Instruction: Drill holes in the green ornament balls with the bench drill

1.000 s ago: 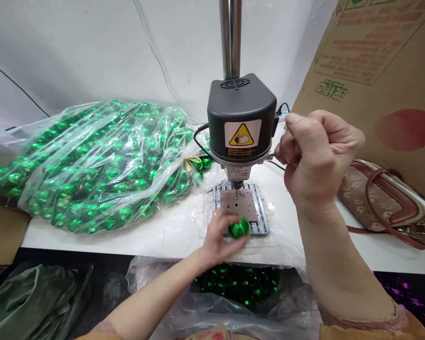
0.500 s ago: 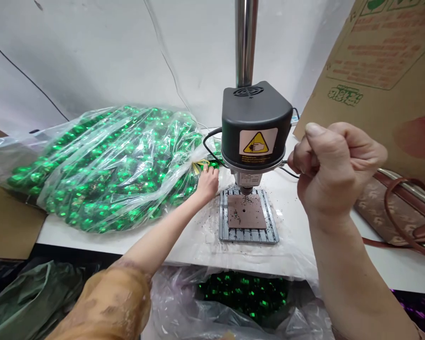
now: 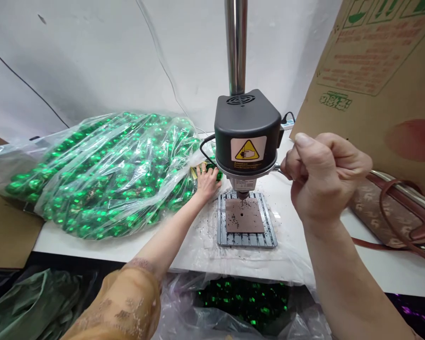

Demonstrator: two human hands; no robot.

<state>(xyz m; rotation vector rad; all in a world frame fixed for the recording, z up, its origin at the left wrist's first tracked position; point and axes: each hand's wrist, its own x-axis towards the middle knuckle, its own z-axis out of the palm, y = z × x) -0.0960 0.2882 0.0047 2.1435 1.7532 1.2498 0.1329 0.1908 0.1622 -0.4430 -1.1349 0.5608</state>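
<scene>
A small black drill press (image 3: 247, 134) stands on a white table, its bit over a brown pad (image 3: 244, 215) on a slotted grey base (image 3: 247, 239). My right hand (image 3: 325, 175) is a closed fist round the thin lever on the press's right side. My left hand (image 3: 207, 181) reaches to the mouth of a big clear bag of shiny green balls (image 3: 102, 174), fingers curled on green balls (image 3: 216, 174) lying there beside the press.
A tall cardboard box (image 3: 378, 80) stands at the right, with a brown handbag (image 3: 393, 208) lying in front of it. Below the table's front edge hangs an open plastic bag with more green balls (image 3: 244, 297). Dark cables run behind the press.
A second ago my left hand held a green ball at the base's front edge; it then moved up-left to the bag's mouth and stays there. My right fist stays on the lever.
</scene>
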